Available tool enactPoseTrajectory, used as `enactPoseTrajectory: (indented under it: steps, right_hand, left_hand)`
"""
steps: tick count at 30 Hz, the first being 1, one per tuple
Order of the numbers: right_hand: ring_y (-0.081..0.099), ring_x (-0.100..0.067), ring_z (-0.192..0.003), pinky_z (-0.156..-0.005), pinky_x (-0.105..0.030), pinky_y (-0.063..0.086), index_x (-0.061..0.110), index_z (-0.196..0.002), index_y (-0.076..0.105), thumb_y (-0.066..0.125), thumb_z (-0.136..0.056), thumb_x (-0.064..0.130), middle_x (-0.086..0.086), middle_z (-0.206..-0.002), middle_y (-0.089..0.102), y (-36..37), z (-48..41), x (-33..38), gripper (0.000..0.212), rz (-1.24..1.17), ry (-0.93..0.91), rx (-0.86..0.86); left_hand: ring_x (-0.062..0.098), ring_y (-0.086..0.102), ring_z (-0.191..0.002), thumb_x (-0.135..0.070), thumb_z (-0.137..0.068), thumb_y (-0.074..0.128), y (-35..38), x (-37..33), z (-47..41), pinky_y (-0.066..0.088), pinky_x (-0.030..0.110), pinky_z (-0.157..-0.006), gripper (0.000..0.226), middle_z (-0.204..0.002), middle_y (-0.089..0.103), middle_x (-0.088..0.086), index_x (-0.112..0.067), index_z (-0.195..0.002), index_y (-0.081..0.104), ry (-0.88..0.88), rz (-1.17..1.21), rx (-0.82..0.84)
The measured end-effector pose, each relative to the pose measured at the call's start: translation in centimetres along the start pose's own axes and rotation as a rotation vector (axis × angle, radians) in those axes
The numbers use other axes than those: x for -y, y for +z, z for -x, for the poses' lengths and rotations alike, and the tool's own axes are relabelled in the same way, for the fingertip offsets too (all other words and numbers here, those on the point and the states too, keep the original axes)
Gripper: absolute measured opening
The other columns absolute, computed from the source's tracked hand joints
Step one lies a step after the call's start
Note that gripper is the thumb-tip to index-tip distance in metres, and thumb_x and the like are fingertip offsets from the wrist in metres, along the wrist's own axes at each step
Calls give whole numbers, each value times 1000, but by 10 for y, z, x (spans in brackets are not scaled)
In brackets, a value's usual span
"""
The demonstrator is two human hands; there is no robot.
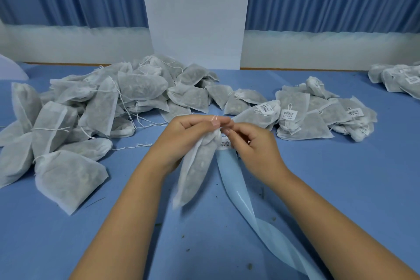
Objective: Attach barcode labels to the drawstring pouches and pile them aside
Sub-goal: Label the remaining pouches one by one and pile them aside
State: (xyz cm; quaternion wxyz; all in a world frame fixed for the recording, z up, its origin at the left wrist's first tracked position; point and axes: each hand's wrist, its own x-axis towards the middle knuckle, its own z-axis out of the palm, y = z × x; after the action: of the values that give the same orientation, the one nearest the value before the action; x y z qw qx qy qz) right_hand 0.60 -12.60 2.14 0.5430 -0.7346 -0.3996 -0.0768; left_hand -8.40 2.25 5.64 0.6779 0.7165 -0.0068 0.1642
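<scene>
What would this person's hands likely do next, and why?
Probably the right hand peels the barcode label off the blue backing strip and presses it onto the pouch that the left hand grips: the label sits beside that pouch, not clearly stuck on it, unlike the labelled pile at right.

Two bare forearms come into view, the left from 7 o'clock and the right from 5 o'clock, uncovered from the frame edge to the wrist. The left hand (188, 134) and right hand (252, 145) are bare too, with short, pale fingernails.
</scene>
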Motion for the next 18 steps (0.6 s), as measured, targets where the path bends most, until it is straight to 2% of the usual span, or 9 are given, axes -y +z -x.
enactPoseTrajectory:
  steps: [3,6,9,12,14,16,18]
  right_hand:
    - [50,-2,-66,-64,-22,39,12,-91,71,57,-97,15,15,-66,53,4,4,0,16,152,-74,94]
    - [47,-5,-70,-66,-33,45,14,-98,72,57,-97,19,11,-75,55,2,4,0,16,309,-131,126]
    - [44,-4,-71,-61,-29,39,19,-100,73,59,-97,23,12,-76,51,-2,4,2,14,400,-164,80]
    - [47,-9,-66,-55,-25,34,21,-94,76,59,-94,27,10,-74,48,-2,6,8,17,446,-239,35]
    - [51,-13,-63,-51,-26,37,22,-88,77,56,-92,32,7,-70,50,-1,8,11,24,459,-306,-17]
    - [53,-15,-61,-49,-30,43,23,-84,78,61,-90,30,4,-68,52,-1,7,11,19,427,-343,-82]
    - [54,-15,-62,-49,-35,46,23,-82,77,66,-88,30,3,-69,53,-4,4,8,14,377,-345,-131]
  left_hand:
    - [0,67,-106,-11,-95,63,1,7,-2,48,9,-82,19,-106,76,-9,-20,-100,79,-8,-84,-56]
    - [-5,67,-97,-12,-93,66,-1,16,-4,47,11,-83,19,-98,76,-17,-27,-98,78,27,-395,-108]
    - [-6,65,-85,-12,-93,65,-7,16,-3,46,10,-80,27,-89,75,-20,-36,-87,75,51,-531,-46]
    - [-2,63,-81,-16,-95,63,-10,10,-1,45,13,-77,26,-88,75,-15,-35,-83,75,37,-544,4]
    - [12,66,-86,-20,-96,63,-12,7,1,47,24,-80,23,-89,75,-10,-34,-83,76,24,-551,14]
    - [28,63,-85,-25,-96,62,-16,6,1,49,37,-78,20,-88,74,2,-29,-85,77,10,-581,31]
    - [29,55,-74,-28,-96,62,-18,5,1,43,39,-71,20,-90,70,17,-25,-83,77,-15,-606,63]
